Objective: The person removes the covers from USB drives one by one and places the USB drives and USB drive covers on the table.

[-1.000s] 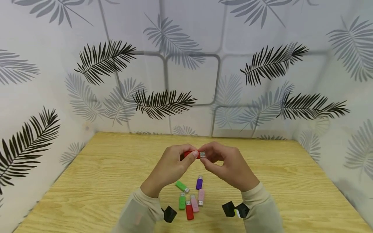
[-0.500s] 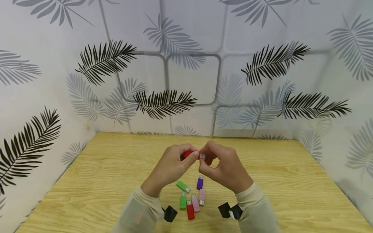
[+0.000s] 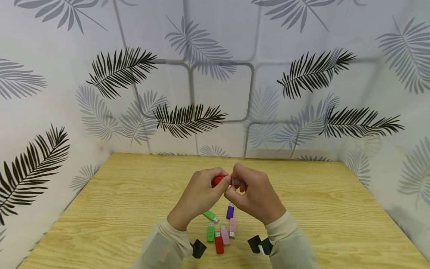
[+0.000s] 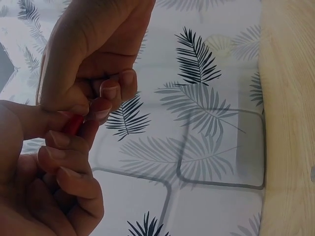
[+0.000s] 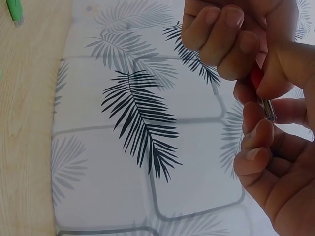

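Observation:
A red USB stick [image 3: 220, 181] is held level above the table, its metal plug pointing right. My left hand [image 3: 198, 196] grips the red body between thumb and fingers. My right hand [image 3: 256, 192] pinches at the plug end, its fingertips partly covering the metal. In the right wrist view, the bare metal plug [image 5: 268, 110] shows between the fingers. Only a bit of the red stick [image 4: 74, 125] is visible in the left wrist view; fingers hide the rest.
Below the hands lie a purple USB stick [image 3: 230, 211], two green ones [image 3: 210, 232], two pink ones [image 3: 224, 235] and another red one [image 3: 219, 243]. The wooden table [image 3: 134, 186] meets a leaf-patterned curtain [image 3: 215, 93] at the back.
My right hand has shifted left and its fingers have closed in further over the plug end. The left hand keeps hold of the red USB stick, almost unmoved.

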Motion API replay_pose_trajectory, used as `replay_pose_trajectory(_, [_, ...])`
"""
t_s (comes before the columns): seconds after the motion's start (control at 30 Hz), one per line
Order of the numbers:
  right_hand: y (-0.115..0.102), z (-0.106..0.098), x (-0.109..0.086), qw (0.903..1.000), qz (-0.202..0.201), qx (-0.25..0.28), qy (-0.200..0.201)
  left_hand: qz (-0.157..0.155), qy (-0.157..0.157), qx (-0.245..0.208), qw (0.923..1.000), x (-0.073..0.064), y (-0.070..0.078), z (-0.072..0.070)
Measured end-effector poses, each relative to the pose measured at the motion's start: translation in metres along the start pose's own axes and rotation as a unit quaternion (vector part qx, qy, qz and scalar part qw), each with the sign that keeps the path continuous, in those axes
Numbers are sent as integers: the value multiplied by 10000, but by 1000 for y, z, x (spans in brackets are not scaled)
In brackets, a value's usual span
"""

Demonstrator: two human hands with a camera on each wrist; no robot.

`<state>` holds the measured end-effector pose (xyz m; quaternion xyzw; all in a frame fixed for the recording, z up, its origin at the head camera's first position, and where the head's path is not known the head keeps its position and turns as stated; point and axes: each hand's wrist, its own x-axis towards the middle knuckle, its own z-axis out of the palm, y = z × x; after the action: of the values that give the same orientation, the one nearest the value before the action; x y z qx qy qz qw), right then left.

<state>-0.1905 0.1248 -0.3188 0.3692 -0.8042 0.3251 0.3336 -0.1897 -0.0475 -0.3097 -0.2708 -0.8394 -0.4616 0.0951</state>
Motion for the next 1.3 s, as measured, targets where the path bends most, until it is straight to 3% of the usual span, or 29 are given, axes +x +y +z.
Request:
replay_pose_trajectory(0.43, [-5, 5, 0, 9991, 17, -399, 111, -218, 72, 25, 9997, -1, 0, -1])
replay_pose_trajectory(0.53, [-4, 6, 0, 9999, 56, -91, 86, -264, 113, -57, 9996, -2, -1, -4])
replay_pose_trajectory(0.6, [-2, 5, 0, 9986, 218, 478, -45, -282, 77, -194, 9994, -2, -3, -7])
replay_pose_trajectory(0.67, [0, 1, -1, 9882, 597, 1380, -301, -252, -68, -417, 9988, -2, -5, -12])
replay_pose_trajectory(0.73, [0, -4, -2, 9688, 1062, 2192, -459, -183, -201, -601, 9978, -3, -6, -16])
replay_pose_trajectory(0.83, [-1, -8, -1, 9453, 1575, 2822, -440, -64, -234, -639, 9977, -3, -5, -17])
replay_pose_trajectory(0.97, [-3, -7, 1, 9414, 1693, 2906, -262, 41, -90, -468, 9989, -3, -5, -16])
replay_pose_trajectory(1.13, [-7, -10, 2, 9277, 1870, 3202, -430, 7, -516, -1047, 9932, -3, -10, -22])
replay_pose_trajectory(1.3, [-8, -8, 3, 9331, 2080, 2910, -376, -137, -328, -752, 9965, -2, -9, -20])
